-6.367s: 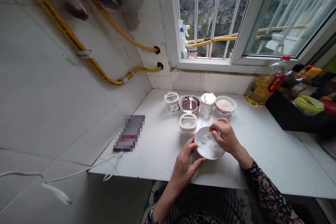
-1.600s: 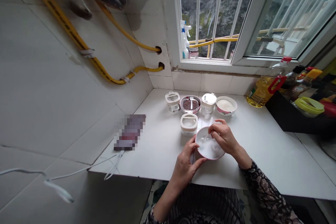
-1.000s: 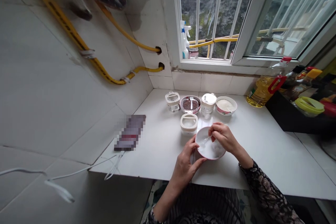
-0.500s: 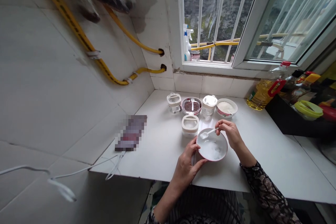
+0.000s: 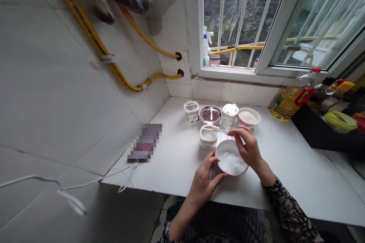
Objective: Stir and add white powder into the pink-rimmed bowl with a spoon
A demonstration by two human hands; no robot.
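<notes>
My left hand (image 5: pixel 205 176) grips the left rim of a bowl (image 5: pixel 231 172) with white powder (image 5: pixel 232 161) in it. In my right hand (image 5: pixel 248 146) is a small white plastic spoon (image 5: pixel 222 130), pinched by its handle above the bowl's far side. The spoon's head is over a clear jar (image 5: pixel 208 143) with an off-white rim, just behind the bowl. Whether any powder lies on the spoon cannot be made out. Behind stand two more clear jars with off-white tops, a jar (image 5: pixel 191 112) on the left and a jar (image 5: pixel 229 115) on the right.
A bowl of dark reddish grains (image 5: pixel 207 115) and a bowl of white granules (image 5: pixel 248 117) stand at the back. On the right are an oil bottle (image 5: pixel 286 104) and a black box of condiments (image 5: pixel 306 129). A blurred-out object (image 5: pixel 146 142) with a white cable (image 5: pixel 125 182) lies left.
My right hand has lifted the spoon out of the bowl and carried it up and left over the near jar. My left hand still holds the bowl.
</notes>
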